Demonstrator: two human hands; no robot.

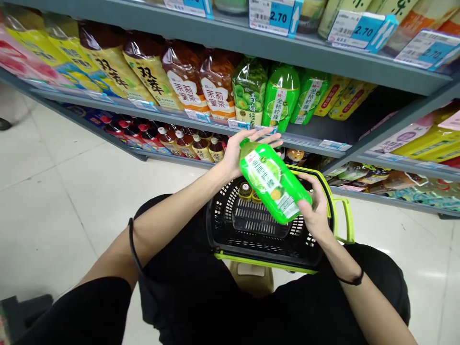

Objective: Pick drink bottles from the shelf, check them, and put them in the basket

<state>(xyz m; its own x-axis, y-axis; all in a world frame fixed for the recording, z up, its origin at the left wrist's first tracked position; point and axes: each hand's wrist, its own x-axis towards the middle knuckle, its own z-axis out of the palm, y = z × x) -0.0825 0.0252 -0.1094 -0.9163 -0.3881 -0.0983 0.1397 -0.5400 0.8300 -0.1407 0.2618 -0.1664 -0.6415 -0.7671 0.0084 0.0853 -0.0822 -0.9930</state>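
A large bottle of green lime drink (275, 182) is tilted above the shopping basket, its cap end up and to the left. My right hand (316, 206) grips its base end, thumb on the near side and fingers around the far side. Behind the bottle's neck, my left hand (242, 148) has its fingers stretched out and spread, with the palm against the cap end; its thumb is hidden. Below is the black shopping basket (262, 244) with lime-green rim and handles. Small yellow-capped bottles (245, 190) lie inside it, partly covered by the green bottle.
Ahead, a grey store shelf (215, 19) holds rows of large drink bottles, including jasmine honey tea (217, 86) and matching lime drinks (281, 96). Smaller bottles (183, 142) stand on the bottom level. Price tags (275, 18) line the edges. My knees flank the basket on a tiled floor (46, 191).
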